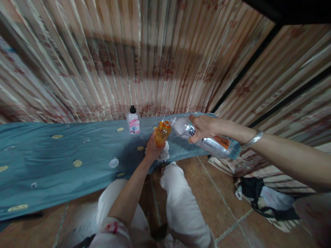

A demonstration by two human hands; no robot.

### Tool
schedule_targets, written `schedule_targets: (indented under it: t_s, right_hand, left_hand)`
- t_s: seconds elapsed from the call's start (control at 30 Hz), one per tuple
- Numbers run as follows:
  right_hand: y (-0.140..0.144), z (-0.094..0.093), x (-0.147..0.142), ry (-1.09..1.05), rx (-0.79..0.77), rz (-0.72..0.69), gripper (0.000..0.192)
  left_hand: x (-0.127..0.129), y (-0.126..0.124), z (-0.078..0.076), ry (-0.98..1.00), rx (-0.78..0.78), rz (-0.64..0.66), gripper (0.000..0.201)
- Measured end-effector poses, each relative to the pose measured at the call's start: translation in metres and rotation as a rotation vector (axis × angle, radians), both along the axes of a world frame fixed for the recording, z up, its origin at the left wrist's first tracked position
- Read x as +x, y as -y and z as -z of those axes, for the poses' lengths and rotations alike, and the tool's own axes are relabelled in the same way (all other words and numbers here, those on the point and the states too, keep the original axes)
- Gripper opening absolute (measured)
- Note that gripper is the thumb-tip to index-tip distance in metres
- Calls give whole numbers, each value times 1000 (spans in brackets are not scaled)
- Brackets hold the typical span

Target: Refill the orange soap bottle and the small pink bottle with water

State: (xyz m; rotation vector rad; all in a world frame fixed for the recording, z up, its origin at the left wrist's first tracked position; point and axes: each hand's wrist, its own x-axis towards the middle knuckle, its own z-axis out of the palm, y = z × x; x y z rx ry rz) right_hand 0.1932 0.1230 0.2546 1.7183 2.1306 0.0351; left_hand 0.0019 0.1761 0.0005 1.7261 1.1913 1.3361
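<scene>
1. The left hand (154, 148) has its fingers clamped around an amber, see-through bottle (160, 136), held over the counter (51, 172); its palm side is hidden.
2. At 3 to 4 o'clock from it, the right hand (201, 126) has its fingers clamped on a large clear bottle (218, 147), tilted, its narrow end just beside the amber neck. Whether they touch, or anything flows, I cannot tell; pale streaks there are blurred.
3. At 6 o'clock, a crumpled white piece (164, 154) is partly covered by the left hand; paper or cloth is unclear.
4. Between 9 and 10 o'clock stands a clear black-capped bottle (133, 126), its pink label unreadable; at 8 o'clock lies a translucent disc (114, 162).
5. Wrinkled blue-green fabric covers the counter, cut off at 9 o'clock; pleated, printed sheeting (168, 69) rises at 12.
</scene>
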Motion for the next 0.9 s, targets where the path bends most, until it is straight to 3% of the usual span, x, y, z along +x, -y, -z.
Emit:
schedule_targets:
  t_s: [0.9]
  right_hand:
    - [2, -3, -3, 1, -9, -2, 76]
  left_hand:
    - [-1, 1, -4, -30, -25, 10, 79]
